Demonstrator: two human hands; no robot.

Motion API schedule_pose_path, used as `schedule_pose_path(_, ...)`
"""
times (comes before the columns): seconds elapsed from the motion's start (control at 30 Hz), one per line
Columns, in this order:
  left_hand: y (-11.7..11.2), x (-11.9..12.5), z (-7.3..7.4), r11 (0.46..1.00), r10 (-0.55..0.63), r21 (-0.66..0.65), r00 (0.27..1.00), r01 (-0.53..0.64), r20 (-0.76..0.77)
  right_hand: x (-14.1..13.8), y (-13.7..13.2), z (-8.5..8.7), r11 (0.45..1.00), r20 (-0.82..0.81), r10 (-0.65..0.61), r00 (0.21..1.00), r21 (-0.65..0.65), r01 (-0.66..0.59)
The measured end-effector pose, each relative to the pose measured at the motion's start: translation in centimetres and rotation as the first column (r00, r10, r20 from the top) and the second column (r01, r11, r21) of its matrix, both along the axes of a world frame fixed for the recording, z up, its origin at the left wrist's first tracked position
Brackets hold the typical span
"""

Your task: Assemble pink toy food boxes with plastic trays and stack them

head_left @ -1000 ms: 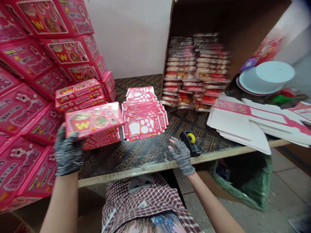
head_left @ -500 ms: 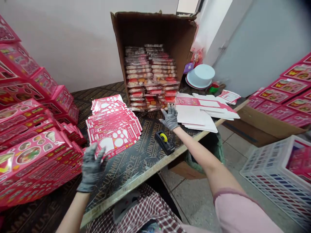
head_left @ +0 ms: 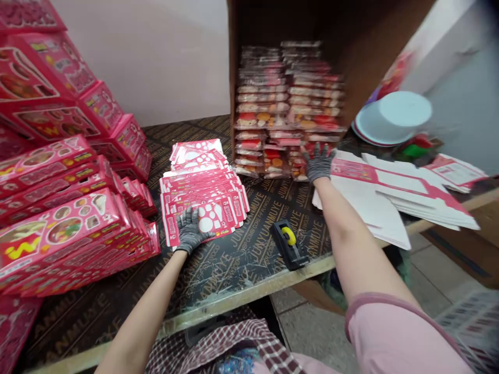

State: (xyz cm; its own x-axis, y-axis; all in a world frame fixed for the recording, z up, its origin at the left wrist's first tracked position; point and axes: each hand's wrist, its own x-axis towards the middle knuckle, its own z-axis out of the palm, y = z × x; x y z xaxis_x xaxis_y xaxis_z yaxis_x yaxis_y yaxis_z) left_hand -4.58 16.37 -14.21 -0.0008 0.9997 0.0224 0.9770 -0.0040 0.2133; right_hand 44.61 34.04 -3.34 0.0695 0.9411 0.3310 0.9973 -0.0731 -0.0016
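My left hand (head_left: 191,230), in a grey knit glove, lies with spread fingers on the front of a fanned stack of flat pink printed cardboard blanks (head_left: 202,195). My right hand (head_left: 318,162), also gloved, is open at the far edge of a pile of flat white-and-pink cardboard sheets (head_left: 374,195), close to the packets. These wrapped packets (head_left: 288,109) stand in several tall stacks inside a brown cardboard box (head_left: 351,41) lying on its side. Assembled pink boxes (head_left: 66,239) are piled to the left of my left hand.
The dark printed plywood tabletop (head_left: 241,259) has a pale front edge. A black tape dispenser (head_left: 289,243) with a yellow roll stands between my arms. White round lids (head_left: 390,117) lie at the back right. A plastic crate (head_left: 475,332) shows blurred on the floor.
My left hand has moved from the pink boxes onto the fanned blanks. My right hand has reached away from the tape dispenser to the far edge of the white sheets. The view has swung.
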Motion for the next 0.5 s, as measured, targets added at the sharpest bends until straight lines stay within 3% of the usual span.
schedule_pose_path(0.13,0.1,0.7,1.8,0.997,0.05,-0.064,0.998,-0.053,-0.046,0.0,0.1,1.0,0.998,-0.005,0.009,1.0,-0.068,-0.009)
schedule_pose_path(0.27,0.2,1.6,3.9,0.993,0.042,-0.109,0.992,-0.055,-0.121,-1.8,-1.5,2.8,0.996,-0.029,0.04,0.999,-0.083,-0.042)
schedule_pose_path(0.4,1.0,2.1,5.4,0.991,0.03,-0.123,0.978,-0.057,-0.205,-5.0,-6.3,4.1,0.975,-0.078,0.219,0.973,0.06,-0.215)
schedule_pose_path(0.5,1.5,2.2,6.2,0.99,0.047,-0.118,0.976,-0.074,-0.213,-7.6,-10.9,4.3,0.898,-0.227,0.403,0.887,0.284,-0.335)
